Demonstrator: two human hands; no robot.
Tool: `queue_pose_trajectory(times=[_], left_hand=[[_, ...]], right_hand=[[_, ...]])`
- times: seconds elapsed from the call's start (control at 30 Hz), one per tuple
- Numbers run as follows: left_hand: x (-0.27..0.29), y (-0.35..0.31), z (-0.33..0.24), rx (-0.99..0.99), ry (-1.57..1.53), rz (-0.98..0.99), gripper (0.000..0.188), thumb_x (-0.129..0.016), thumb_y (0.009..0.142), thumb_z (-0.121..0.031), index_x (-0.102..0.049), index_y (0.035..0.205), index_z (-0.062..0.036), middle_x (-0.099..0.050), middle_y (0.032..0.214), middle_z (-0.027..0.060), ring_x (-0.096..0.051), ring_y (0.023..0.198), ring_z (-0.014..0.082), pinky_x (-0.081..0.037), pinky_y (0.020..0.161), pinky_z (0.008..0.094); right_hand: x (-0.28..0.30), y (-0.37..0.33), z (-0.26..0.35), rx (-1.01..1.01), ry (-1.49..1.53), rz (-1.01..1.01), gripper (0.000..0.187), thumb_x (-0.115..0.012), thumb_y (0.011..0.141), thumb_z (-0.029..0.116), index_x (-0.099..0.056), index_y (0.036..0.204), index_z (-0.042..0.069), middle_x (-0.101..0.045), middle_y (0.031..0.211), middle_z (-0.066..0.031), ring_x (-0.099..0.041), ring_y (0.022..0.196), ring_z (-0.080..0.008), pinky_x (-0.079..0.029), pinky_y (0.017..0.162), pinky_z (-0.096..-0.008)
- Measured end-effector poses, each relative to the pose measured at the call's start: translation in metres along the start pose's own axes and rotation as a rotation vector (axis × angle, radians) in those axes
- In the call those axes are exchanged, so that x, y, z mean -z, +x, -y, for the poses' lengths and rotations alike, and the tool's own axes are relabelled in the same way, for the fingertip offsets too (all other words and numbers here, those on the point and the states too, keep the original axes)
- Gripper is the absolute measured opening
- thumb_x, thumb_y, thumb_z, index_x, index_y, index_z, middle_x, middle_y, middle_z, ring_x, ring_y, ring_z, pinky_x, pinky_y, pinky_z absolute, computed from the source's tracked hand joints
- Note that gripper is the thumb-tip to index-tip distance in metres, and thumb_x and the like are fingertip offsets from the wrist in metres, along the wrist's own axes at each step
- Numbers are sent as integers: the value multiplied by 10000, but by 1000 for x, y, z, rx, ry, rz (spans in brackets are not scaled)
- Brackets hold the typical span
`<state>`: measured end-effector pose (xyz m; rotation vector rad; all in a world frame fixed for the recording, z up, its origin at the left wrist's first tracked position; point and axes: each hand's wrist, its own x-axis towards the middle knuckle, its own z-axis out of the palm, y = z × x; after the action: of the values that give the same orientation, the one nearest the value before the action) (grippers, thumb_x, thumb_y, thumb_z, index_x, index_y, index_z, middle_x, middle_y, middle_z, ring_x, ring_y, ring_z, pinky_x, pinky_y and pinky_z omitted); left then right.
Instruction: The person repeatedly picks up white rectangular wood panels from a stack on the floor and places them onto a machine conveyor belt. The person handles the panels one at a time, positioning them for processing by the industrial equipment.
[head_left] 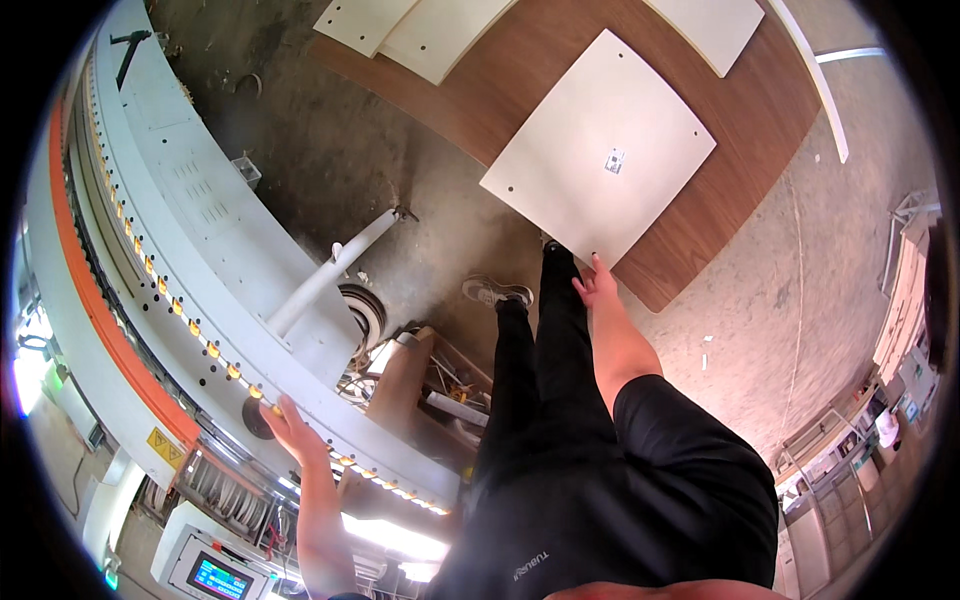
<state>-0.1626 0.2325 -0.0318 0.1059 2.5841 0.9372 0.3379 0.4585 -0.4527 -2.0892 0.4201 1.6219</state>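
My left hand [292, 432] lies at the edge of a long pale machine [225, 340], beside its row of yellow rollers [233, 371] and a dark round knob [257, 418]. Its fingers are stretched out and hold nothing I can see. My right hand [598, 285] reaches down to the near corner of a white panel [590, 130], with its fingers apart. One fingertip overlaps the panel's edge; whether it presses on it I cannot tell. The panel has a few dark holes and a small printed label [614, 161]. It lies flat on a brown wood-grain board [745, 180].
More white panels [440, 40] lie on the board's far part. A white tube [335, 268] juts from the machine towards my feet. A control screen [220, 578] stands at lower left. A long white strip [815, 75] is at far right. Racks [835, 450] stand at right.
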Motion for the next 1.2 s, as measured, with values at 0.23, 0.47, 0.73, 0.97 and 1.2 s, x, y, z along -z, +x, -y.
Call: queue_pose_trajectory(times=[0.23, 0.47, 0.73, 0.97, 1.2], left_hand=[[7, 5, 17, -74, 124, -56, 742, -547, 1060, -358, -240, 1546, 110, -483, 1454, 249, -531, 1251, 301, -423, 1071, 390], [14, 12, 43, -139, 323, -118, 719, -586, 1023, -388, -341, 1517, 73, -611, 1255, 246, -616, 1077, 337, -486, 937, 408], [6, -15, -23, -148, 406, -136, 651, -574, 996, -455, -435, 1461, -22, -687, 1054, 193, -670, 950, 380, -508, 837, 477], [-16, -56, -59, -416, 657, -614, 658, -715, 901, -261, -444, 1456, -34, -608, 1319, 197, -574, 1225, 388, -442, 1034, 507], [-87, -154, -138, -724, 207, 10, 700, -782, 817, -206, -482, 1419, -13, -568, 1397, 174, -513, 1315, 371, -397, 1116, 492]], right_hand=[[23, -65, 11, 183, 418, 94, 355, -730, 963, 263, -613, 1256, 98, -668, 1202, -36, -648, 1075, -184, -517, 992, -403], [72, -145, 129, 426, 599, 298, 228, -700, 983, 204, -644, 1169, 84, -705, 1065, -5, -666, 896, -108, -574, 831, -303], [57, -249, 275, 732, 350, 245, 435, -745, 952, 292, -613, 1302, 70, -669, 1281, -76, -639, 1193, -207, -549, 1023, -396], [-31, -423, 332, 1500, -533, -91, 360, -790, 909, 315, -634, 829, 2, -647, 773, -91, -548, 718, -150, -475, 676, -358], [-102, -569, 315, 2145, -731, 435, 321, -838, 821, 184, -593, 802, -22, -518, 678, -91, -487, 621, -220, -429, 594, -372]])
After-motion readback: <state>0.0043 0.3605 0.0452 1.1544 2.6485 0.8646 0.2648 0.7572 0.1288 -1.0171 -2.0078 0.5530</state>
